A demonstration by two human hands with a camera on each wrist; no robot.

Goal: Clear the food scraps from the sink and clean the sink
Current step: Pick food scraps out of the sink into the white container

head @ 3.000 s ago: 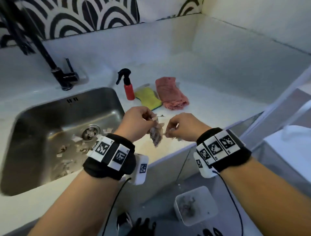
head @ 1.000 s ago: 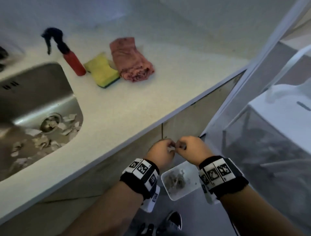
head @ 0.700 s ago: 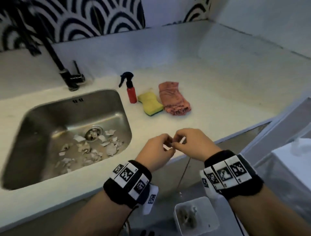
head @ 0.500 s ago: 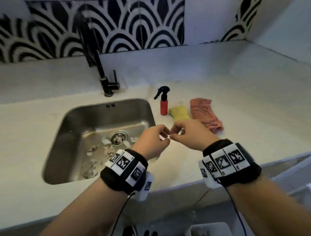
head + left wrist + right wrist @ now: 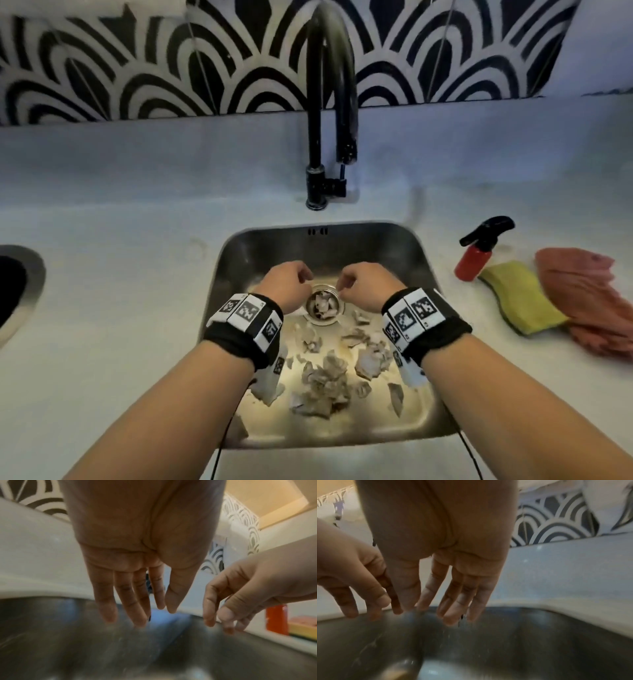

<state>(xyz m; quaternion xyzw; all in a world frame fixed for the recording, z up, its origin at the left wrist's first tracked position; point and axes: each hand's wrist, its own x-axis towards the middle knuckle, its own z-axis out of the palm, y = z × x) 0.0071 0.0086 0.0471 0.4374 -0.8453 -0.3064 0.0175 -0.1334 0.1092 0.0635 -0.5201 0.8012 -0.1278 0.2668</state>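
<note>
A steel sink [image 5: 416, 270] holds several pale food scraps [image 5: 325, 380] on its floor, and more fill the round drain strainer [image 5: 322, 305]. My left hand [image 5: 286, 286] hovers just left of the strainer and my right hand [image 5: 364, 286] just right of it, both above the basin. In the left wrist view the left hand [image 5: 139, 609] hangs with fingers straight and empty, and the right hand [image 5: 223, 618] is loosely bent beside it. In the right wrist view the right hand [image 5: 440, 607] is also straight-fingered and holds nothing over the sink wall [image 5: 539, 642].
A black tap [image 5: 322, 113] arches over the sink's back edge. On the counter to the right stand a red spray bottle [image 5: 478, 253], a yellow sponge [image 5: 520, 298] and a pink cloth [image 5: 589, 301]. A round opening [image 5: 13, 291] is at the far left.
Both hands moved from over the counter and the floor bin into the sink, either side of the strainer. Their pinched fingers have opened, and the view turned to face the sink.
</note>
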